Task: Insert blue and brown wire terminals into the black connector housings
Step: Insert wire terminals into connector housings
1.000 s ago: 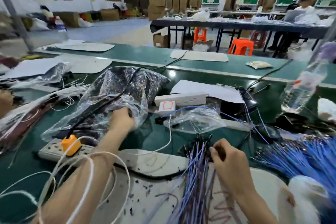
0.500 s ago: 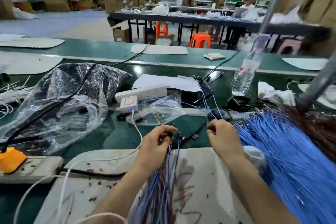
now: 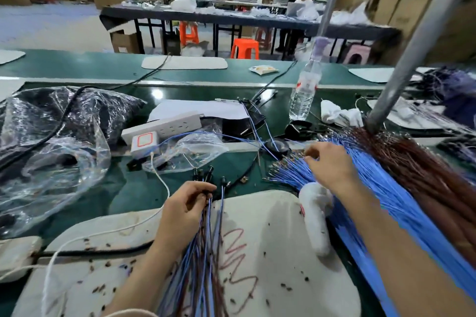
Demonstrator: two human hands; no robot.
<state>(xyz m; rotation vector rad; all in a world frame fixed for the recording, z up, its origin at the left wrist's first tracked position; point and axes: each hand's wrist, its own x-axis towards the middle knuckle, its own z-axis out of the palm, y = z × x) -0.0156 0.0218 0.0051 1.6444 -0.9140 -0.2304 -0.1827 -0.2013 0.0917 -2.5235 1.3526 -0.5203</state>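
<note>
Our left hand [image 3: 185,210] kept its fingers clamped on the wired bundle [image 3: 203,252] below the black connector housings [image 3: 206,175], while our right hand [image 3: 331,166] had moved off to the blue wires [image 3: 291,177], fingers curled over their terminals [image 3: 284,161], its grip on them beyond our telling, presumably fetching the next lead.

The left hand [image 3: 188,207], near the body, curls fingers and thumb round a wire bundle [image 3: 204,252] — the right hand [image 3: 332,166], stretched farther ahead and to the right, bends its fingertips downward, their hold lost in blur.
</note>
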